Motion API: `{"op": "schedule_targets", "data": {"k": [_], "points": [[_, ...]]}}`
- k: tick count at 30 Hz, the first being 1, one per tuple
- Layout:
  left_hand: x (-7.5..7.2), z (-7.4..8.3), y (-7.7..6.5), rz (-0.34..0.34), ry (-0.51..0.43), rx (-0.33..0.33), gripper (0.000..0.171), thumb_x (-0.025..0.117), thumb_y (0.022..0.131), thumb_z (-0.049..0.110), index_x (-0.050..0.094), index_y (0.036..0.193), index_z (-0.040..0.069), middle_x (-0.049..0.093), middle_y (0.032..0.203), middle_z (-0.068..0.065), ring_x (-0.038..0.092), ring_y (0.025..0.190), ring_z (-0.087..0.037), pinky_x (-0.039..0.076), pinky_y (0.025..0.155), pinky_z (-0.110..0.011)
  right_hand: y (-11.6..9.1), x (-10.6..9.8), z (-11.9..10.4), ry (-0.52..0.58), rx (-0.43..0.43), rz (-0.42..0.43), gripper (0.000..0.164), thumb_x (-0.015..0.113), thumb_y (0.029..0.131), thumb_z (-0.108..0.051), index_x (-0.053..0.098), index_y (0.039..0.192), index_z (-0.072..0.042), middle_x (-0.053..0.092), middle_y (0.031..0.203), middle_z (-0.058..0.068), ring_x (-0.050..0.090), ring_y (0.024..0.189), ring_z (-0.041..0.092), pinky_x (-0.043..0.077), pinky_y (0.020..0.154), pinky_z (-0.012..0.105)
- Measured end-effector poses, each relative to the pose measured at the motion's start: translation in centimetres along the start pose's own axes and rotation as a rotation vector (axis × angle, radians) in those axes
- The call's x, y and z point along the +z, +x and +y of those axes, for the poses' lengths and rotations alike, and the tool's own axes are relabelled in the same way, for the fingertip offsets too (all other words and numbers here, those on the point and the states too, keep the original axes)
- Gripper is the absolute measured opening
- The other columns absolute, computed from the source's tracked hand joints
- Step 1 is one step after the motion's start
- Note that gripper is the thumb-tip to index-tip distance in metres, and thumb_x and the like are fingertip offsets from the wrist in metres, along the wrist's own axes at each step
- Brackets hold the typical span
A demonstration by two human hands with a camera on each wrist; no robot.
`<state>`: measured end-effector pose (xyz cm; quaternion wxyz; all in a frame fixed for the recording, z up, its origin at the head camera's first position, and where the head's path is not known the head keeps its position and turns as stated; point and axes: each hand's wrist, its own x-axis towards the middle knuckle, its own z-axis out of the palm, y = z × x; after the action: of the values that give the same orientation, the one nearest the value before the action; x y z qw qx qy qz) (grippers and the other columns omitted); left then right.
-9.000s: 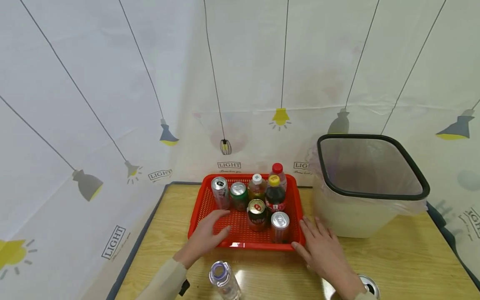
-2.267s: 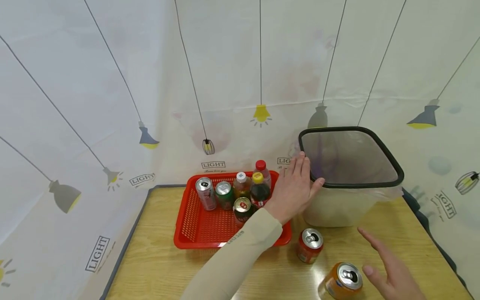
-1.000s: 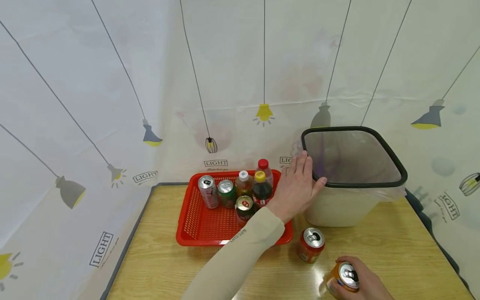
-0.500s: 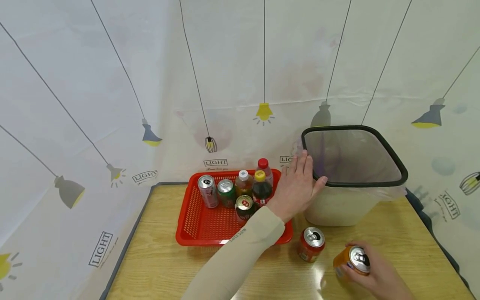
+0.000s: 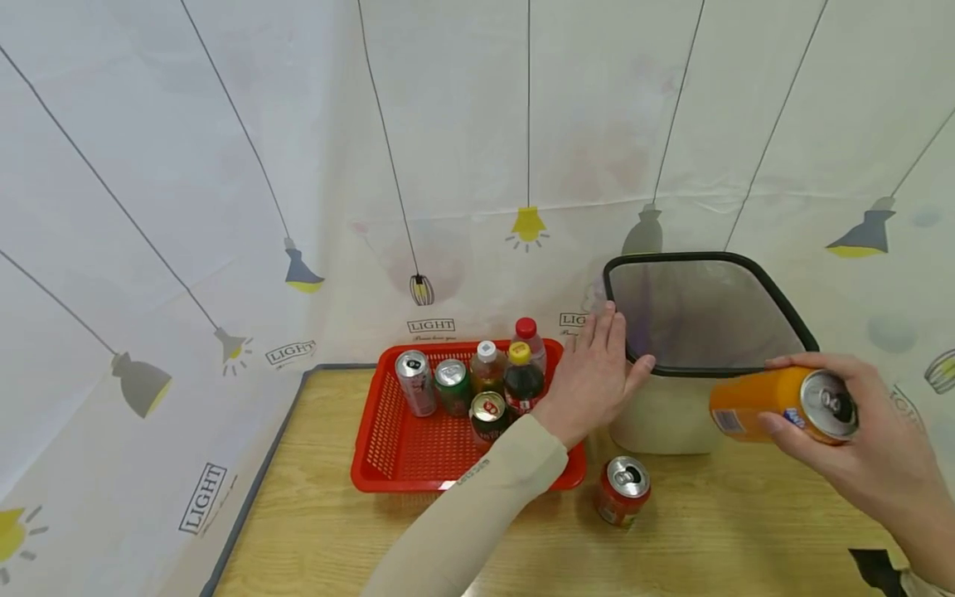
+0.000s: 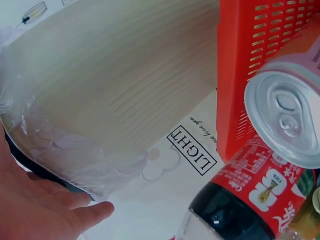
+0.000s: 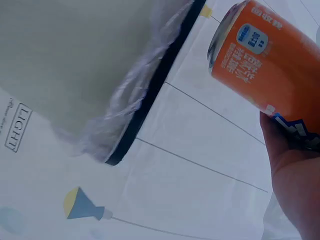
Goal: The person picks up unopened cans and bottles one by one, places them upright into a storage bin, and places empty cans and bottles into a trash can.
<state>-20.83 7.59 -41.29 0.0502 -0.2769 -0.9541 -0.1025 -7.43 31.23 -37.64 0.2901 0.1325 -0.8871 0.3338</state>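
My right hand [image 5: 873, 431] grips an orange soda can [image 5: 776, 404], tilted on its side in the air in front of the trash bin's right side. In the right wrist view the orange can [image 7: 272, 65] is apart from the bin's black rim [image 7: 155, 85]. My left hand [image 5: 585, 377] rests its straight fingers against the left edge of the trash bin [image 5: 664, 414], which has a thin plastic liner. The left wrist view shows these fingers [image 6: 90, 215] at the rim. A red soda can [image 5: 622, 497] stands upright on the table, between the hands.
Left of the bin, a red basket [image 5: 366, 456] holds several upright cans and bottles; my left forearm [image 5: 477, 506] crosses its front right corner and hides part of it. The wooden table [image 5: 298, 497] meets a white printed sheet [image 5: 448, 166] behind.
The clear bottle has left the table front. My left hand moved from the basket to the bin. My right hand took hold of the orange can, lifted it and tilted it beside the bin.
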Motion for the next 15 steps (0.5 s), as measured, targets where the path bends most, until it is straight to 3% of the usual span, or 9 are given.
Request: {"op": "schedule_targets", "data": {"k": [4, 10, 15], "points": [[0.0, -0.1, 0.0, -0.005, -0.001, -0.005, 0.078, 0.021, 0.109, 0.061, 0.020, 0.166, 0.009, 0.009, 0.174, -0.006, 0.016, 0.158, -0.026, 0.026, 0.124, -0.045, 3.0, -0.1, -1.1, 0.003, -0.019, 0.051, 0.068, 0.085, 0.078, 0.005, 0.054, 0.139, 0.003, 0.052, 0.132, -0.033, 0.050, 0.101, -0.016, 0.039, 0.080, -0.001], [0.0, 0.0, 0.0, -0.001, -0.001, 0.007, 0.078, 0.022, 0.108, 0.062, 0.021, 0.166, 0.009, 0.010, 0.174, -0.006, 0.018, 0.158, -0.027, 0.029, 0.123, -0.046, 5.7, 1.5, -0.8, 0.042, 0.104, 0.094, 0.065, 0.084, 0.084, -0.005, 0.053, 0.142, -0.003, 0.052, 0.128, -0.028, 0.051, 0.097, -0.013, 0.039, 0.074, -0.001], [-0.1, 0.1, -0.1, -0.015, 0.012, -0.009, 0.078, 0.022, 0.108, 0.062, 0.021, 0.166, 0.010, 0.009, 0.174, -0.005, 0.017, 0.158, -0.026, 0.029, 0.123, -0.044, 7.2, 3.0, 0.6, 0.020, 0.190, 0.074, 0.063, 0.081, 0.090, -0.017, 0.050, 0.143, 0.000, 0.060, 0.126, 0.011, 0.047, 0.091, -0.014, 0.037, 0.071, -0.001]]}}
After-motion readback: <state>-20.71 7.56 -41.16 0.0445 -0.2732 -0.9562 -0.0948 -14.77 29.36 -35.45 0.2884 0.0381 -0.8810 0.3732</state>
